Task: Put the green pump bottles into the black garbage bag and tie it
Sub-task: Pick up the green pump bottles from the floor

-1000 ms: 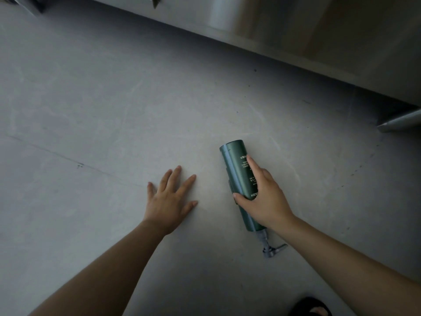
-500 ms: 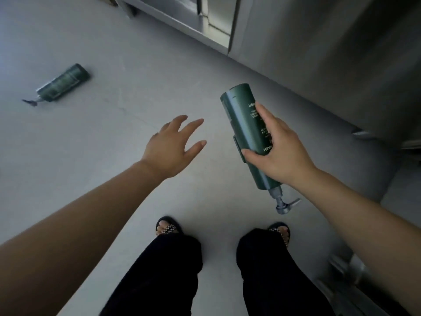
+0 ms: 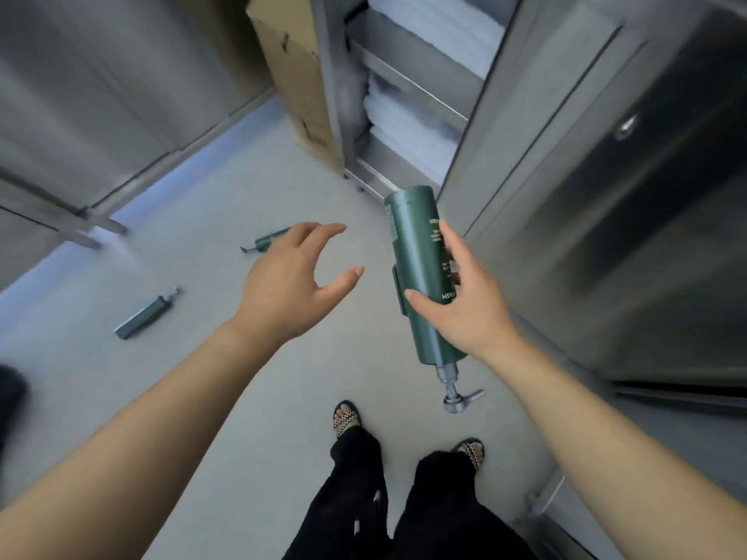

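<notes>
My right hand point(image 3: 465, 305) grips a dark green pump bottle point(image 3: 416, 252) around its middle, held off the floor with the grey pump head pointing down toward my feet. My left hand point(image 3: 287, 284) hovers open beside it, fingers curled and apart, holding nothing. A second green pump bottle point(image 3: 143, 315) lies on the grey floor at the left. A third green bottle point(image 3: 269, 240) lies farther back, partly hidden behind my left hand. A dark shape point(image 3: 10, 392) shows at the left edge; I cannot tell whether it is the black garbage bag.
Steel cabinet doors point(image 3: 606, 196) stand close on the right, more steel panels point(image 3: 101, 95) at the left. An open steel shelf point(image 3: 408, 90) with white stacks and a tall cardboard box point(image 3: 295, 74) stand ahead. My legs and sandalled feet point(image 3: 347, 418) are below.
I have risen from the floor with the bottle in my right hand. My left hand left the floor and lifted. The view swung up, bringing two other bottles and the shelf into sight.
</notes>
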`<state>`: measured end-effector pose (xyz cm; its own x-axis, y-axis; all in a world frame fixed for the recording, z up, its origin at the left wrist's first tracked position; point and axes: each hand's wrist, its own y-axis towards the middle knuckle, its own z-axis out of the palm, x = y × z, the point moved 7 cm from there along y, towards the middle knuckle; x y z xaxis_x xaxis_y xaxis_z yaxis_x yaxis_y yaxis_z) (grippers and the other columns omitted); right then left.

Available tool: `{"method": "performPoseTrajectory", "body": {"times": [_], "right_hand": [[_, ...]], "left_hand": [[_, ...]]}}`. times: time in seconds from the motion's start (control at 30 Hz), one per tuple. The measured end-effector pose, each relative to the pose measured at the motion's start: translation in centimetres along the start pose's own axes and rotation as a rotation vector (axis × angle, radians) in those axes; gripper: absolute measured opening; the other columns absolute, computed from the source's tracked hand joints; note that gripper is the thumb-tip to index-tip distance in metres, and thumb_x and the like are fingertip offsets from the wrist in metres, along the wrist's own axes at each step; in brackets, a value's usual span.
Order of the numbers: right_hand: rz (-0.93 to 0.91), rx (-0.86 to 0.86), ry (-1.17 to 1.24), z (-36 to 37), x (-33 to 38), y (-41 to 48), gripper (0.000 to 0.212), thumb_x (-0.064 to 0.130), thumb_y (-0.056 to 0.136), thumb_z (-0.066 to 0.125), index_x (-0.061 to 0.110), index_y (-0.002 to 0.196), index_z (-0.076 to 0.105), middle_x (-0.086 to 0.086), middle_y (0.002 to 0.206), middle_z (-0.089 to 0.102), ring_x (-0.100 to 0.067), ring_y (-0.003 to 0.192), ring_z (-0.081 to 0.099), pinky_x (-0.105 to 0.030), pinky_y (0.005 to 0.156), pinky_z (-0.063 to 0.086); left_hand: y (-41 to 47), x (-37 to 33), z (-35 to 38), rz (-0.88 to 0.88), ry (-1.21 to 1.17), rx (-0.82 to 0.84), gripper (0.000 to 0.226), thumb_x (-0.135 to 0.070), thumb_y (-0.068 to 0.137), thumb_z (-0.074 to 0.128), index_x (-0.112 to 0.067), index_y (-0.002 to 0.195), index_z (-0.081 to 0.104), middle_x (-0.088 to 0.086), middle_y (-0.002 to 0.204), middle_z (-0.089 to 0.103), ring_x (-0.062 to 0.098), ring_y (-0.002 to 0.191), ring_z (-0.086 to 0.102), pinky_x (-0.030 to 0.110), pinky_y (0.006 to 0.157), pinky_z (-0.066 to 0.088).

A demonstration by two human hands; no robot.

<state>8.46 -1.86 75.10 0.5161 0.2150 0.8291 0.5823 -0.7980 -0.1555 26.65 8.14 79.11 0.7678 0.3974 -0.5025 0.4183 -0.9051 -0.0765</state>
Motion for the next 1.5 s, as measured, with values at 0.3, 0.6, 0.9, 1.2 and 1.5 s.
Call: {"method": "performPoseTrajectory", "body": {"times": [0.3,0.6,0.9,1.2,1.5], "right_hand": [[-0.212,0.076,-0.089,1.3,11.4,2.6,0.092,0.045,0.067,0.068,0.051,0.14,0.014,0.017,0.138,0.04,0.002,0.116,0.041,-0.021,0.095,0.035],[-0.247,0.123,-0.127,-2.3,11.7,9.1,0.089,0.041,0.07,0.069,0.053,0.139,0.013,0.029,0.125,0.033,0.01,0.106,0.036,-0.016,0.087,0.032],[-0.24,0.118,-0.102,-7.3,9.3,18.4,0.091,0.046,0.065,0.067,0.05,0.14,0.015,0.017,0.137,0.04,0.014,0.106,0.032,-0.007,0.087,0.027],[-0.305,0.327,-0.059,-1.2,13.7,27.1,0.09,0.037,0.071,0.073,0.05,0.14,0.017,0.01,0.141,0.04,-0.004,0.117,0.042,-0.025,0.096,0.038],[-0.478,0.511,-0.127,10.8,24.1,37.2,0.09,0.034,0.072,0.073,0.047,0.142,0.017,0.009,0.141,0.04,-0.008,0.119,0.044,-0.033,0.103,0.039]], "left_hand": [[-1.5,4.3,-9.7,-0.068,0.031,-0.14,0.059,-0.06,0.081,0.047,-0.033,0.133,0.044,-0.001,0.133,0.05,0.021,0.119,0.049,0.038,0.093,0.045],[4.6,3.3,-8.5,-0.217,0.024,-0.098,0.061,-0.06,0.083,0.046,-0.035,0.138,0.037,-0.002,0.14,0.044,0.022,0.125,0.044,0.037,0.092,0.041],[13.5,-0.3,-7.1,-0.265,0.017,-0.06,0.059,-0.062,0.085,0.041,-0.036,0.138,0.035,-0.002,0.142,0.043,0.023,0.115,0.053,0.037,0.087,0.042],[14.8,6.3,-10.6,-0.498,0.002,-0.203,0.056,-0.058,0.085,0.045,-0.033,0.135,0.04,-0.002,0.138,0.046,0.021,0.123,0.047,0.037,0.09,0.043],[18.2,18.4,-16.8,-0.663,-0.046,-0.392,0.051,-0.053,0.087,0.048,-0.029,0.131,0.047,-0.003,0.135,0.05,0.022,0.116,0.053,0.037,0.091,0.045]]}}
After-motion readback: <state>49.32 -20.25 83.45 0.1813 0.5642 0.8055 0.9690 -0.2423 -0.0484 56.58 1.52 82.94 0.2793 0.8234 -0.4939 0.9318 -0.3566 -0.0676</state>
